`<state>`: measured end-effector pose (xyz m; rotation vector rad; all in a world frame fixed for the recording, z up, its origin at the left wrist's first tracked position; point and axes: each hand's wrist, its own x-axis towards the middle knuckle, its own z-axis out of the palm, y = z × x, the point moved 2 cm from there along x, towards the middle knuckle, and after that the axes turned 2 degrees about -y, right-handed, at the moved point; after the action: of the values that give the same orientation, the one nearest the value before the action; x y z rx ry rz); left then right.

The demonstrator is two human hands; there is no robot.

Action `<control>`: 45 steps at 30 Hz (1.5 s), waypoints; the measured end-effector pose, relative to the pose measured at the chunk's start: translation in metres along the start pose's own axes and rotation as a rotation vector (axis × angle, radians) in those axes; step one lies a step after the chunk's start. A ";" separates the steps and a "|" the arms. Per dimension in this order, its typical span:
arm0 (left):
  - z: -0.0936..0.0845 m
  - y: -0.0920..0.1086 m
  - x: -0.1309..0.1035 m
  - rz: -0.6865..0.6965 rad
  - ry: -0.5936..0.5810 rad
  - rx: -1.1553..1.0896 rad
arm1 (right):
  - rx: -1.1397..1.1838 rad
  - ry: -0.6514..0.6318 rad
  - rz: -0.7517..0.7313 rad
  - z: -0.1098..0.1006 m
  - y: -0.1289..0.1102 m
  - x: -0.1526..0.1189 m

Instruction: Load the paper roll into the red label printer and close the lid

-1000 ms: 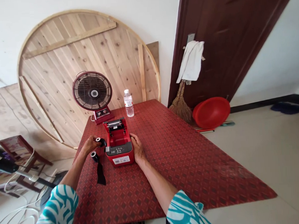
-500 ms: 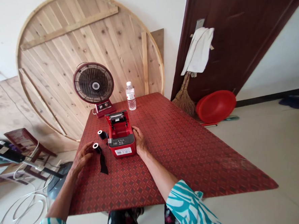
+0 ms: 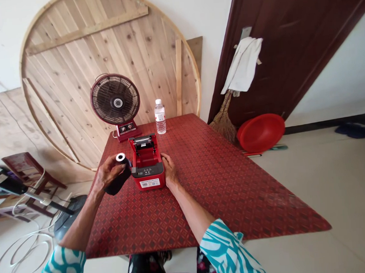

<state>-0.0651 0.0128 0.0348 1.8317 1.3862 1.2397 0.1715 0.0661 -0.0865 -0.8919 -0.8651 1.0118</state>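
Note:
In the head view, a red thermal printer (image 3: 152, 182) sits on the table with its lid (image 3: 143, 142) raised and its paper bay exposed. My left hand (image 3: 109, 173) is closed around a black paper roll (image 3: 120, 157) with a white core, held up just left of the printer. A loose black tail (image 3: 115, 185) of the roll hangs below my fingers. The second black roll seen earlier is hidden, apparently behind the held one. Against the printer's right side, my right hand (image 3: 170, 170) is curled and steadies it.
On the patterned red table (image 3: 210, 192), a fan (image 3: 116, 101) and a water bottle (image 3: 160, 118) stand behind the printer. A large round wooden board (image 3: 158, 51) leans on the wall. At the right are a broom (image 3: 225, 121) and a red basin (image 3: 261, 132).
My left hand has moved right, taken hold of the nearer black roll and lifted it off the table with its tail. My right hand stays on the printer.

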 end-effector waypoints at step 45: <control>0.065 -0.005 -0.008 0.516 0.001 0.280 | -0.036 -0.133 -0.141 0.030 -0.061 0.070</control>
<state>-0.0099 0.0149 -0.0011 2.4935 1.1689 1.3315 0.1846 0.1218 -0.0072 -0.7882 -1.0472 0.9426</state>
